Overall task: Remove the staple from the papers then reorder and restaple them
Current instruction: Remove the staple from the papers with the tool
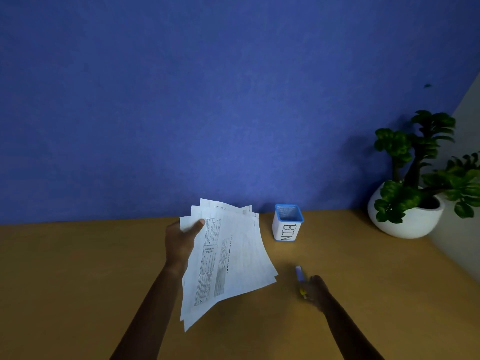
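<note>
Several fanned papers, long axis near-upright.

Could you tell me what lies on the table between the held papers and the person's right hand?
Nothing: in the head view, only bare table separates the papers from the right hand.

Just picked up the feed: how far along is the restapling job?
The papers look already unstapled: the sheets fan apart loosely in the left hand, lifted off the table. I can't see the removed staple or tell whether it went into the bin. In hand: the right hand is on a small blurred tool, maybe the stapler. Left: squaring the sheets and restapling; whether they have been reordered is unreadable.
</note>
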